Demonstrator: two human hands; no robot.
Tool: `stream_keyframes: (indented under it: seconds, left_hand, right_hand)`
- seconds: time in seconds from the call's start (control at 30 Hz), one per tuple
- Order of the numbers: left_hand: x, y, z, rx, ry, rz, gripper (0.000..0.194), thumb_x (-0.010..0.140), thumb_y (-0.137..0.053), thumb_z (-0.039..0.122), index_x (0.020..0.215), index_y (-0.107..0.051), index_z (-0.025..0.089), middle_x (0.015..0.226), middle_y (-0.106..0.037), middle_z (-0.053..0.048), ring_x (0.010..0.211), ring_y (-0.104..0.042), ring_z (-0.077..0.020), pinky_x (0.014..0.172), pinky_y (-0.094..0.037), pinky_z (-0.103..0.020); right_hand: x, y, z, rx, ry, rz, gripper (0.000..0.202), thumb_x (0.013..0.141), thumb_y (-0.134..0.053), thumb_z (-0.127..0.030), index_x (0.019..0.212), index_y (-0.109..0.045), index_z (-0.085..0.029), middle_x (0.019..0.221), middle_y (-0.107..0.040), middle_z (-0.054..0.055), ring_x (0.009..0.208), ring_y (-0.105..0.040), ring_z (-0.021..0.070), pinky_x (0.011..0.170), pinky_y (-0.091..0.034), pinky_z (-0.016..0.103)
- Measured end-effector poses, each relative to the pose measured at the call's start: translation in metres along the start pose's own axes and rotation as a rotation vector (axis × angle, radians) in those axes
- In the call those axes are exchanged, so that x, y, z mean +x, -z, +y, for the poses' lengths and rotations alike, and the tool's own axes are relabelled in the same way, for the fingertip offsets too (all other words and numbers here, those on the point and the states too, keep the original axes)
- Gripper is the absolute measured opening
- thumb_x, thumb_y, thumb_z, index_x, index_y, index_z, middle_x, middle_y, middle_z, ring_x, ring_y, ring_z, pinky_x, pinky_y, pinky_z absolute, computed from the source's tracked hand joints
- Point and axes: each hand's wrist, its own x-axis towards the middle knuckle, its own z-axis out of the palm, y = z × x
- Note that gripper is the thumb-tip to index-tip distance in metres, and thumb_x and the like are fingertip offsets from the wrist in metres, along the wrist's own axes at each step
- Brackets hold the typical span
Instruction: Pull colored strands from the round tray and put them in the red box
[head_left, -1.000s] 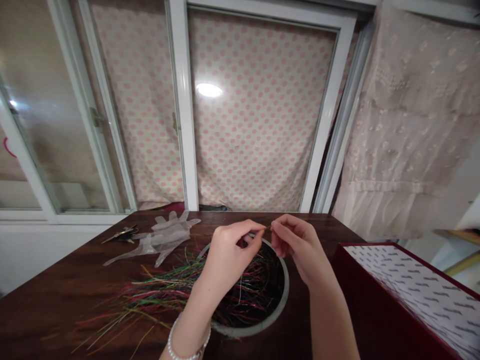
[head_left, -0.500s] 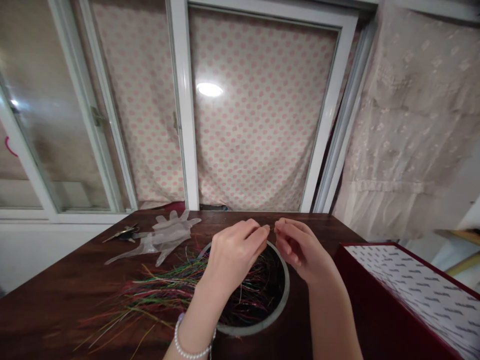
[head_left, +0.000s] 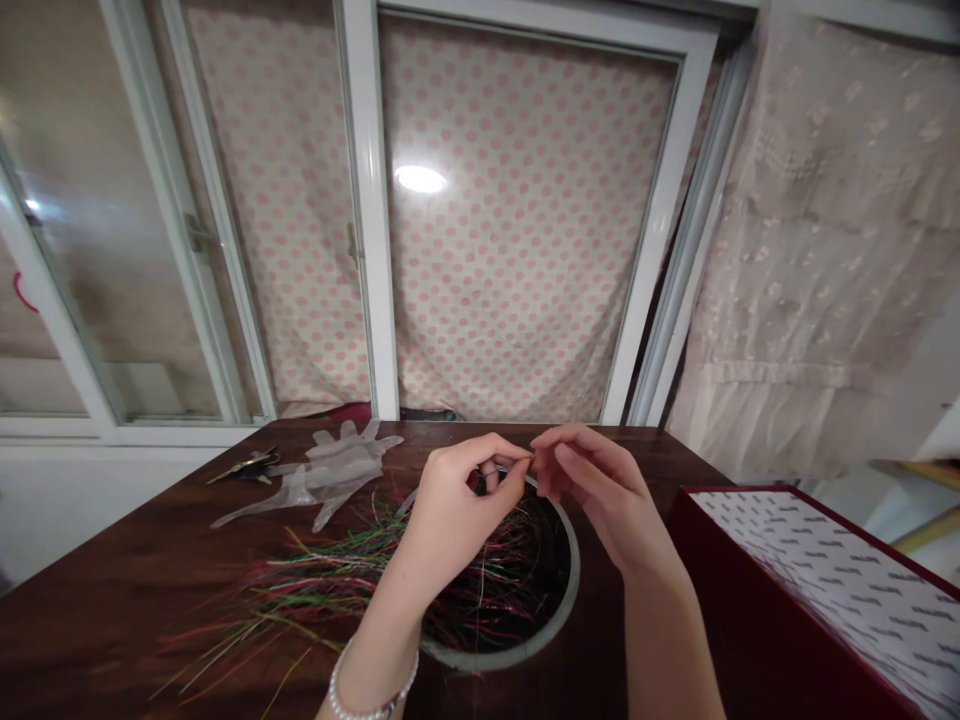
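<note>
My left hand [head_left: 465, 500], with a pearl bracelet [head_left: 367, 705] on its wrist, is raised over a round black dish [head_left: 551, 590] with a pale rim. Its thumb and forefinger are pinched on a thin wire, mostly hidden by the fingers. Facing it, my right hand [head_left: 600, 490] has bent fingers close by those fingertips, the thumb held apart from them. A loose bundle of thin coloured wires [head_left: 315, 575], red, green, yellow and white, lies across the dish and spills leftward onto the table.
Clear plastic gloves [head_left: 330, 470] and some keys [head_left: 251, 466] lie at the back left of the dark wooden table [head_left: 97, 600]. A dark red box [head_left: 750, 580] with a white printed inside stands at the right. Behind the table is a sliding window [head_left: 525, 230] with a dotted curtain.
My right hand has moved left, closing the gap to my left fingertips, and its thumb has come away from its fingers. My left hand has turned, showing the thumb and forefinger pinch.
</note>
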Motion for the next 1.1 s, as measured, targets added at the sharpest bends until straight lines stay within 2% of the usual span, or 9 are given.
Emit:
stream_keyframes:
  seconds: [0.23,0.4,0.67,0.8,0.93,1.1]
  left_hand:
    - [0.000,-0.003,0.000,-0.016,0.000,-0.001,0.014,0.078,-0.055,0.011,0.075,-0.066,0.018,0.059,-0.057,0.004,0.051,-0.042,-0.0064,0.051,-0.034,-0.019]
    - [0.001,-0.005,-0.002,0.010,-0.019,0.003,0.011,0.079,-0.056,0.013,0.076,-0.065,0.018,0.060,-0.056,0.004,0.052,-0.041,-0.0068,0.051,-0.034,-0.019]
    - [0.000,-0.008,-0.006,-0.007,-0.035,-0.029,0.010,0.083,-0.055,0.020,0.080,-0.065,0.018,0.060,-0.053,0.003,0.053,-0.041,-0.0080,0.051,-0.034,-0.021]
    - [0.001,-0.010,-0.007,0.010,-0.081,-0.028,0.009,0.083,-0.056,0.020,0.082,-0.066,0.018,0.064,-0.058,0.002,0.054,-0.045,-0.0086,0.052,-0.037,-0.021]
    - [0.002,-0.013,-0.009,0.036,-0.158,-0.022,0.009,0.083,-0.056,0.017,0.084,-0.065,0.018,0.075,-0.065,0.000,0.064,-0.056,-0.0111,0.062,-0.044,-0.024]
    - [0.001,-0.013,-0.014,0.130,-0.192,-0.056,0.011,0.084,-0.055,0.017,0.088,-0.066,0.018,0.081,-0.066,-0.002,0.073,-0.060,-0.0146,0.068,-0.047,-0.028]
  right_hand:
    - [0.001,-0.002,0.001,-0.146,0.047,0.110,0.006,0.080,-0.063,-0.023,0.083,-0.067,-0.020,0.067,-0.061,-0.002,0.062,-0.056,0.0076,0.059,-0.044,0.018]
    - [0.005,-0.003,0.007,-0.191,0.109,0.211,0.005,0.078,-0.065,-0.020,0.078,-0.069,-0.022,0.074,-0.065,-0.002,0.063,-0.056,0.0067,0.058,-0.045,0.016]
    - [0.006,-0.004,0.010,-0.172,0.154,0.298,0.008,0.074,-0.067,-0.017,0.075,-0.071,-0.024,0.072,-0.069,-0.003,0.067,-0.061,0.0089,0.064,-0.049,0.019]
    - [0.006,-0.005,0.011,-0.192,0.167,0.336,0.007,0.074,-0.067,-0.017,0.075,-0.071,-0.023,0.068,-0.068,-0.002,0.064,-0.061,0.0103,0.061,-0.049,0.021]
    - [0.006,-0.008,0.010,-0.270,0.183,0.410,0.007,0.073,-0.066,-0.015,0.074,-0.071,-0.021,0.067,-0.068,-0.001,0.064,-0.062,0.0122,0.062,-0.050,0.024]
    - [0.006,-0.011,0.008,-0.399,0.197,0.439,0.007,0.074,-0.064,-0.016,0.075,-0.069,-0.020,0.071,-0.068,0.001,0.067,-0.062,0.0147,0.063,-0.051,0.027]
